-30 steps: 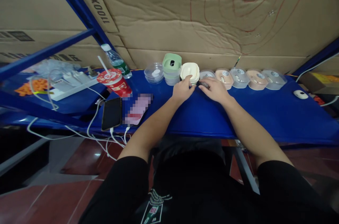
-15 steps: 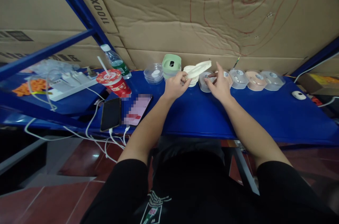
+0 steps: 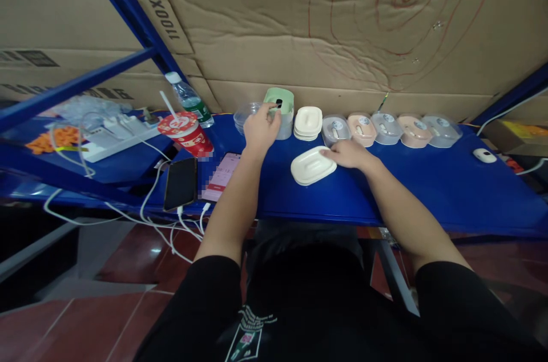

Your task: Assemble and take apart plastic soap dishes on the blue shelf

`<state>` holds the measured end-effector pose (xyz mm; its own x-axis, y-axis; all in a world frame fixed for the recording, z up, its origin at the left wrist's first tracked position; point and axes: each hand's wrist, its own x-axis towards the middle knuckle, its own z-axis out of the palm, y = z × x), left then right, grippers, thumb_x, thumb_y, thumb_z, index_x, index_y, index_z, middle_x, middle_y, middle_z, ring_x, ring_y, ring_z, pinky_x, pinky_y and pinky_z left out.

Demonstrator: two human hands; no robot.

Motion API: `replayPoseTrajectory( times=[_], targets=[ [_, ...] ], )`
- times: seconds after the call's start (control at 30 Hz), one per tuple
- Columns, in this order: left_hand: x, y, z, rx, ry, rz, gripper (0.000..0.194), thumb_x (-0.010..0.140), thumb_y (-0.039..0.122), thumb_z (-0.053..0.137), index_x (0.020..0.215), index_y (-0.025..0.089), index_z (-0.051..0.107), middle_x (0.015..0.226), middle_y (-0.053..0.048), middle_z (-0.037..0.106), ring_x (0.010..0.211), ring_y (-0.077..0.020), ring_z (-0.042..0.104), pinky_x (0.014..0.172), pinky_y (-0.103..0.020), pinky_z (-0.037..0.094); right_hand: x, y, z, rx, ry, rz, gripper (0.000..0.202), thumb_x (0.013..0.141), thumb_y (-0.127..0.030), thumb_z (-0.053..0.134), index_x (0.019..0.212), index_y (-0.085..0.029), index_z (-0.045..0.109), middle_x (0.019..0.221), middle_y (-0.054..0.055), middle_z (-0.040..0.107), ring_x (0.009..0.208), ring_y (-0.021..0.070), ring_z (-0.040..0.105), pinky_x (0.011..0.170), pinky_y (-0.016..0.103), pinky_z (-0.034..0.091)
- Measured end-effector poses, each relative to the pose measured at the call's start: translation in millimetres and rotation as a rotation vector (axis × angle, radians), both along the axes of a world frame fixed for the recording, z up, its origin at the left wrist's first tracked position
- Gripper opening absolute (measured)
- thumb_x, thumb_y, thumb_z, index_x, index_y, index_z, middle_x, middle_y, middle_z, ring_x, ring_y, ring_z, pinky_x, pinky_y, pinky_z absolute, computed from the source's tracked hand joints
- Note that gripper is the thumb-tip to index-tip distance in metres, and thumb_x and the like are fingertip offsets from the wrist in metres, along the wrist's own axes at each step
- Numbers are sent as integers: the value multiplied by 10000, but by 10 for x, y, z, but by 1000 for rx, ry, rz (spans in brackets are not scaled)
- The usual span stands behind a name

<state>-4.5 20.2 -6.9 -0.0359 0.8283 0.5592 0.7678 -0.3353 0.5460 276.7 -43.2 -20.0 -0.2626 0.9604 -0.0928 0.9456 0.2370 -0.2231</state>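
My right hand [image 3: 349,155] pinches the right edge of a cream oval lid [image 3: 313,165], which is held low over the table with its recessed face up. My left hand [image 3: 262,127] is at the front left of a green frame-like piece [image 3: 280,97] with a dark opening, its thumb and forefinger apart near that opening. Below the green piece are clear pieces [image 3: 286,127], partly hidden by the hand. Just right of them sits a stack of cream lids [image 3: 308,119]. Clear round pieces [image 3: 245,115] lie behind my left hand.
A row of lidded boxes, among them a peach one [image 3: 362,127], runs along the back right. A white mouse-like object [image 3: 484,155] sits farther right. On the left are a red cup [image 3: 188,136], a bottle [image 3: 191,102] and two phones, one black [image 3: 180,184], with white cables.
The cream lid has passed from my left hand to my right and come down toward me. My left hand has moved left to the green piece.
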Motion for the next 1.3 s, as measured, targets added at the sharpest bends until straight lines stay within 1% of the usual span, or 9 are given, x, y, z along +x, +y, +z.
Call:
replayPoseTrajectory(
  times=[0.1, 0.2, 0.6, 0.77, 0.87, 0.97, 1.07, 1.2, 1.3],
  targets=[
    [-66, 78, -37, -92, 65, 23, 354, 935, 310, 686, 1286, 266, 709, 843, -53, 769, 978, -318, 761, 929, -431, 568, -47, -8, -48, -56, -147, 2, 716, 1017, -772, 405, 841, -219, 823, 957, 171, 835, 995, 392, 777, 791, 483, 591],
    [-70, 106, -71, -131, 95, 9, 302, 920, 268, 695, 1221, 263, 722, 871, -66, 779, 1001, -320, 764, 938, -439, 568, -50, -4, -41, -13, -169, -11, 614, 1028, -701, 457, 867, -236, 826, 980, 151, 840, 1024, 378, 782, 802, 466, 594],
    [-36, 97, -68, 108, -112, 47, 403, 851, 383, 826, 1152, 233, 604, 791, 23, 722, 812, -210, 734, 810, -320, 528, -53, -21, 21, 278, 207, -169, 385, 1001, -574, 618, 969, -228, 786, 933, 101, 810, 934, 314, 747, 793, 416, 528],
    [-28, -28, -37, 304, -162, -68, 268, 929, 469, 731, 977, 237, 605, 646, 50, 595, 628, -154, 620, 663, -285, 435, 5, 19, -2, 527, 578, -167, 625, 998, -712, 554, 1318, -193, 689, 943, 88, 763, 841, 265, 696, 804, 406, 527],
    [17, -154, 18, 315, -102, -174, 356, 992, 510, 608, 770, 241, 534, 599, 30, 534, 578, -152, 542, 631, -311, 387, 18, 10, 11, 540, 757, -85, 761, 967, -877, 409, 1255, -224, 671, 916, 73, 711, 771, 239, 646, 722, 382, 513],
    [72, -267, 99, 166, 10, -324, 480, 1006, 542, 544, 647, 235, 461, 557, 19, 488, 557, -148, 498, 613, -316, 360, 57, -5, 57, 541, 782, -65, 798, 938, -956, 250, 881, -256, 630, 734, 40, 574, 693, 223, 566, 646, 367, 457],
    [80, -331, 185, -196, 164, -472, 529, 979, 572, 571, 586, 221, 518, 553, -7, 569, 547, -147, 530, 585, -308, 379, 133, -3, 129, 515, 664, -84, 734, 977, -891, 253, 635, -270, 444, 612, 21, 456, 632, 199, 485, 613, 356, 393],
    [52, -325, 234, -796, 322, -656, 512, 932, 605, 635, 631, 195, 697, 653, -68, 743, 558, -164, 643, 588, -302, 483, 158, -8, 195, 240, 272, -101, 619, 1063, -595, 358, 606, -228, 556, 646, 85, 622, 710, 231, 606, 652, 354, 403],
    [52, -288, 220, -996, 392, -679, 467, 865, 607, 709, 659, 189, 735, 688, -84, 782, 578, -180, 687, 628, -307, 523, 78, -32, 188, 73, 8, -110, 593, 1076, -489, 352, 795, -157, 756, 927, 188, 796, 935, 313, 722, 730, 370, 463]
  ],
)
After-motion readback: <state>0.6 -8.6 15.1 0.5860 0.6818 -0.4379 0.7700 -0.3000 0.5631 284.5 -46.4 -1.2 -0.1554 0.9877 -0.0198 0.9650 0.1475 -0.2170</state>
